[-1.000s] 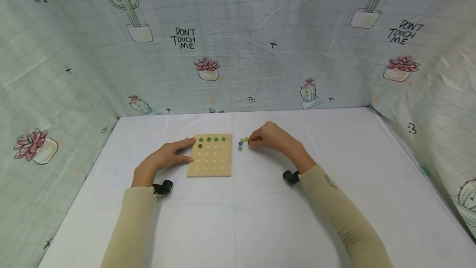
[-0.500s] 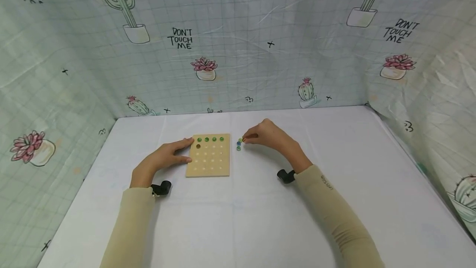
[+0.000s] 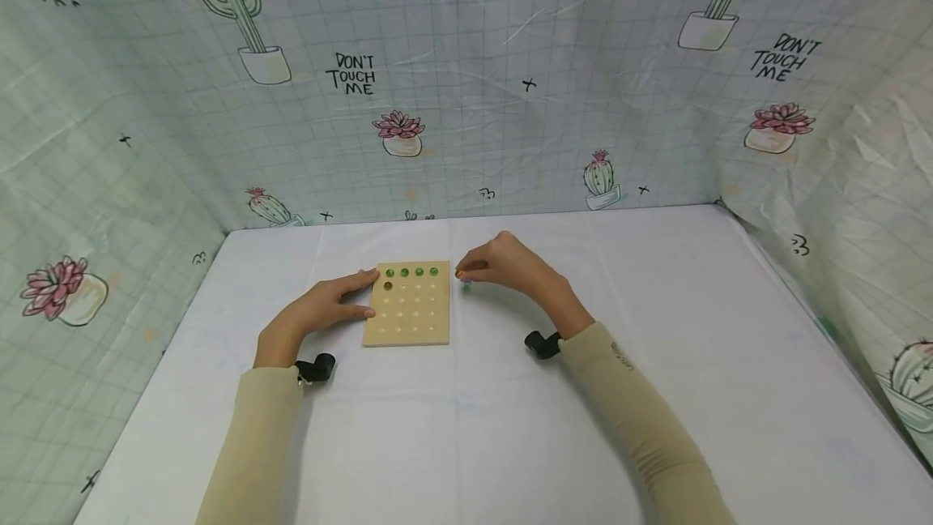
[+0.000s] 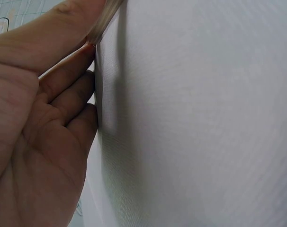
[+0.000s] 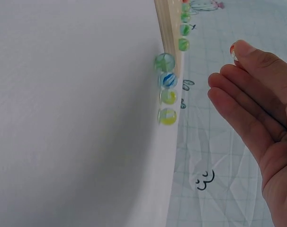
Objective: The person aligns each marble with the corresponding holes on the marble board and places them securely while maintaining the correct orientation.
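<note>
A light wooden board (image 3: 408,337) with rows of shallow holes lies on the table. Several green marbles (image 3: 419,272) fill its far row, and one dark amber marble (image 3: 388,286) sits at the left of the second row. My left hand (image 3: 317,310) rests at the board's left edge, thumb and fingers extended and touching it. Just past the right edge, my right hand (image 3: 506,262) pinches an orange-red marble (image 5: 232,51) between thumb and finger, raised above the table. Below it are loose marbles: a green one (image 5: 165,62), a blue one (image 5: 168,80) and two yellow ones (image 5: 167,116).
A white cloth (image 3: 466,444) covers the table. Behind it and at both sides hangs a cactus-print sheet (image 3: 466,136). Each wrist bears a small black camera, one on the left (image 3: 317,368) and one on the right (image 3: 543,344).
My right hand has moved left toward the board with the marble, passing over the loose marbles and now partly hiding them. My left hand stays at the board's edge.
</note>
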Available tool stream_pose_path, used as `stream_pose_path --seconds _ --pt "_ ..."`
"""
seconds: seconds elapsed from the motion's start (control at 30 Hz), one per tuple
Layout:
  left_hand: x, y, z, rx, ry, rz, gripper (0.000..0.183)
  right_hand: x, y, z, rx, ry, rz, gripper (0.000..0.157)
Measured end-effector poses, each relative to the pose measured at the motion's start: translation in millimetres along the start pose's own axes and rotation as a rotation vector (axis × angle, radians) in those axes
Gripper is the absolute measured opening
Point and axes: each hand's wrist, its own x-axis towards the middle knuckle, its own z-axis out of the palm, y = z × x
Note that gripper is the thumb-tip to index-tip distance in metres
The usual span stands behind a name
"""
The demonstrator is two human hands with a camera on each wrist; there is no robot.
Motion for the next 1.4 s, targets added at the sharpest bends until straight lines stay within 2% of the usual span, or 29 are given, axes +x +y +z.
stream_pose_path --seconds 0.6,0.93,1.4 --pt "1.1 -1.0 -0.2 0.004 -0.004 -0.003 0.086 25 -15 12.9 0.054 -0.032 0.005 0.017" --pt "2.1 -0.7 -0.4 0.007 -0.01 -0.004 0.085 36 -21 21.7 0.076 -0.006 -0.04 0.018" --pt "1.0 0.9 -1.0 0.012 -0.014 -0.004 0.085 44 -25 27.6 0.072 -0.045 -0.002 0.023"
